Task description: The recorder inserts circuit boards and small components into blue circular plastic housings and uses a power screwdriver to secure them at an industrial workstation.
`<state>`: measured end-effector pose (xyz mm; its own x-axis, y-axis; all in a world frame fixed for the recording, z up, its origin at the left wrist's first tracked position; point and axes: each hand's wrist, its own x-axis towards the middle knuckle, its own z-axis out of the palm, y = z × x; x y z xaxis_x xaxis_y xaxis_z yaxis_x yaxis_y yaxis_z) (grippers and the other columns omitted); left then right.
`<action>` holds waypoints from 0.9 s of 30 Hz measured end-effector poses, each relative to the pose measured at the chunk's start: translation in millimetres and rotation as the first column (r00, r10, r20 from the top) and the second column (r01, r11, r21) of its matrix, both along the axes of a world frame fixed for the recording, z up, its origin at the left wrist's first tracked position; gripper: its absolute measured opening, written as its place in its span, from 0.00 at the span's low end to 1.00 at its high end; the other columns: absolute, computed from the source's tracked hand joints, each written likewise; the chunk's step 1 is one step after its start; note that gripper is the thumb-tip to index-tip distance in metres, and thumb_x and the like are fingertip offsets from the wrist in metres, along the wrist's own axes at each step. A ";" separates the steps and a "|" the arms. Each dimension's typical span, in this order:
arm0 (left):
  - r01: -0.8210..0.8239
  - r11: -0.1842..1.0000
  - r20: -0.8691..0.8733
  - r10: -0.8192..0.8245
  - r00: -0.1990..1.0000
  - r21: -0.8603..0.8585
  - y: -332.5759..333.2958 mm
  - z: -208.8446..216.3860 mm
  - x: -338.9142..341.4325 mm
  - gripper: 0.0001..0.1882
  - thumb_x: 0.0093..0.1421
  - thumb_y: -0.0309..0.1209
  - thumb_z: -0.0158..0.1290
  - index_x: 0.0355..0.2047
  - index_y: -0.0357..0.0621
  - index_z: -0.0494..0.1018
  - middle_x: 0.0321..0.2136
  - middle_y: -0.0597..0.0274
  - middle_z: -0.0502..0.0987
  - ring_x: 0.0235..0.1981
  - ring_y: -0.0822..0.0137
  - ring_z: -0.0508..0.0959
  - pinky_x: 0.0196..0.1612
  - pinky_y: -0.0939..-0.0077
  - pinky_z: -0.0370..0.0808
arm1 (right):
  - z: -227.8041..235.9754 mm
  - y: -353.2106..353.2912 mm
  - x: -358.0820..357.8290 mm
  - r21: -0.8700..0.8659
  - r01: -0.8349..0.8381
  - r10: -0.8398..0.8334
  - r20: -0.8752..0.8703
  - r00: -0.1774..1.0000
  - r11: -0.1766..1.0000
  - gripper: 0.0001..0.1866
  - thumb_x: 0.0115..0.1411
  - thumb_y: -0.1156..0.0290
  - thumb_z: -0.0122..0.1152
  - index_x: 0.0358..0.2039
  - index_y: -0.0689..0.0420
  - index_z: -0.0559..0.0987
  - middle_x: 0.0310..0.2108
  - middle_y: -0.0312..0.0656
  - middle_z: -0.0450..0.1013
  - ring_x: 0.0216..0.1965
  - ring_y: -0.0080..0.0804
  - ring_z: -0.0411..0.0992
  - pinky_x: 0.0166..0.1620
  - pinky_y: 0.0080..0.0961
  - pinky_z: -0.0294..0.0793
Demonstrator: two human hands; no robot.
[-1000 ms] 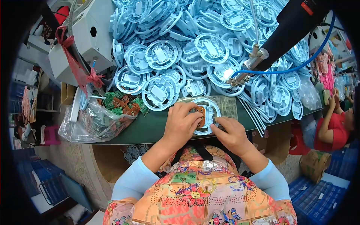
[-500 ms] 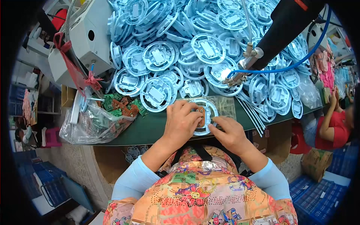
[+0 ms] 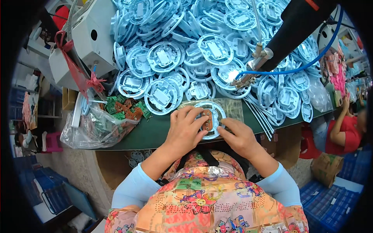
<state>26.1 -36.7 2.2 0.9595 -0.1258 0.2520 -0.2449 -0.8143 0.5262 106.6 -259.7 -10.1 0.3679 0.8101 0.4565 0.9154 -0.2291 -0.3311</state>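
Observation:
A round pale-blue plastic housing [image 3: 222, 112] with a ring-shaped rim lies flat on the table in front of me. A small brown circuit board [image 3: 207, 119] with several holes sits on its left-middle part. My left hand [image 3: 185, 127] curls over the housing's left side, with fingertips at the board and the thumb by the near rim. At the right rim is my right hand [image 3: 240, 136], its thumb and index finger bent against the housing. Whether anything small sits between those two fingertips, I cannot tell.
Many similar housings [image 3: 165, 56] are heaped across the back. A plastic bag [image 3: 97, 132] with green and brown boards [image 3: 124, 108] lies at left. A metal nozzle tool [image 3: 248, 73] with a blue hose hangs at right, above thin white rods [image 3: 259, 120].
My left fingers have shifted slightly left and spread, uncovering more of the brown board. The right thumb and index finger have moved a little at the rim. The housing stays in place.

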 end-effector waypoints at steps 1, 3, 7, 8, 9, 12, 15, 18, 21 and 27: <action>-0.002 1.000 0.001 0.002 1.000 -0.009 -0.7 0.3 0.7 0.27 0.45 0.30 0.67 0.48 0.51 0.75 0.52 0.63 0.71 0.56 0.55 0.67 0.55 0.57 0.60 | 1.0 -1.6 0.7 -0.001 -0.004 0.004 0.000 1.000 1.000 0.16 0.49 0.76 0.62 0.41 0.60 0.77 0.43 0.49 0.73 0.42 0.46 0.75 0.41 0.35 0.77; -0.010 1.000 0.003 0.010 1.000 -0.018 0.0 -1.1 1.2 0.27 0.44 0.29 0.67 0.48 0.51 0.75 0.51 0.63 0.71 0.56 0.55 0.67 0.55 0.57 0.60 | 2.2 -11.8 4.8 0.024 0.206 -0.205 -0.027 0.978 0.978 0.16 0.50 0.77 0.64 0.41 0.60 0.77 0.42 0.50 0.74 0.40 0.46 0.75 0.40 0.37 0.76; -0.001 0.999 -0.009 0.000 1.000 -0.051 1.7 -2.2 2.8 0.28 0.43 0.29 0.68 0.48 0.52 0.75 0.51 0.63 0.71 0.56 0.55 0.67 0.54 0.56 0.60 | -0.8 -39.2 25.6 -0.145 0.566 -0.561 0.080 0.824 0.812 0.15 0.52 0.78 0.63 0.42 0.60 0.76 0.38 0.47 0.72 0.38 0.46 0.73 0.38 0.37 0.75; 0.014 0.999 -0.016 -0.014 1.000 -0.037 2.8 -1.5 3.6 0.29 0.42 0.29 0.68 0.48 0.52 0.75 0.51 0.63 0.71 0.56 0.55 0.67 0.54 0.56 0.61 | -3.5 -43.9 28.6 -0.146 0.571 -0.565 0.084 0.821 0.808 0.15 0.52 0.78 0.63 0.42 0.60 0.76 0.38 0.47 0.72 0.38 0.46 0.73 0.38 0.37 0.75; 0.019 0.999 -0.013 -0.020 1.000 -0.040 2.9 -0.9 4.4 0.29 0.42 0.29 0.68 0.48 0.52 0.75 0.51 0.63 0.71 0.56 0.55 0.67 0.54 0.56 0.61 | -7.3 -48.2 30.9 -0.197 0.594 -0.579 0.134 0.805 0.780 0.12 0.53 0.78 0.61 0.40 0.59 0.76 0.36 0.46 0.71 0.36 0.45 0.73 0.36 0.36 0.74; 0.037 0.998 -0.014 -0.037 0.999 -0.048 2.7 1.4 5.2 0.28 0.42 0.28 0.68 0.47 0.52 0.75 0.51 0.62 0.70 0.56 0.54 0.66 0.54 0.55 0.60 | -17.8 -53.0 34.7 -0.277 0.609 -0.564 0.231 0.793 0.743 0.07 0.52 0.78 0.57 0.33 0.58 0.74 0.31 0.44 0.68 0.34 0.43 0.71 0.33 0.35 0.73; 0.006 1.000 -0.028 -0.006 1.000 -0.020 -1.0 3.3 5.2 0.28 0.42 0.28 0.69 0.46 0.51 0.75 0.51 0.60 0.70 0.56 0.52 0.66 0.55 0.54 0.60 | -21.5 -55.4 41.3 -0.289 0.568 -0.491 0.298 0.818 0.771 0.04 0.47 0.78 0.56 0.24 0.55 0.71 0.28 0.42 0.66 0.32 0.40 0.70 0.30 0.33 0.72; -0.023 1.000 -0.066 0.023 0.998 -0.003 -1.6 5.5 2.7 0.27 0.42 0.28 0.69 0.45 0.49 0.75 0.52 0.58 0.69 0.57 0.51 0.65 0.55 0.52 0.59 | -19.4 -54.4 42.1 -0.330 0.583 -0.487 0.332 0.808 0.743 0.04 0.47 0.77 0.57 0.23 0.55 0.71 0.27 0.41 0.66 0.32 0.38 0.71 0.29 0.32 0.72; -0.024 1.000 -0.053 0.025 0.998 0.018 -4.1 7.1 1.8 0.27 0.42 0.29 0.69 0.44 0.48 0.74 0.53 0.56 0.68 0.58 0.49 0.64 0.57 0.52 0.59 | -16.3 -57.6 43.2 -0.379 0.600 -0.493 0.348 0.798 0.705 0.04 0.47 0.76 0.59 0.23 0.55 0.73 0.27 0.40 0.67 0.31 0.37 0.72 0.29 0.31 0.74; -0.019 0.997 -0.064 0.023 0.998 0.071 -10.7 18.6 1.8 0.34 0.36 0.37 0.73 0.44 0.42 0.73 0.59 0.47 0.63 0.61 0.45 0.61 0.58 0.51 0.59 | -18.5 -60.0 44.3 -0.460 0.633 -0.516 0.366 0.774 0.623 0.04 0.47 0.75 0.61 0.24 0.56 0.75 0.27 0.40 0.69 0.31 0.37 0.73 0.28 0.31 0.76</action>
<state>28.0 -47.4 20.8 0.9761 -0.1208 0.1804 -0.1947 -0.8545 0.4815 150.9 -319.6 -28.7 0.8014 0.5834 0.1317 0.5610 -0.8096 0.1726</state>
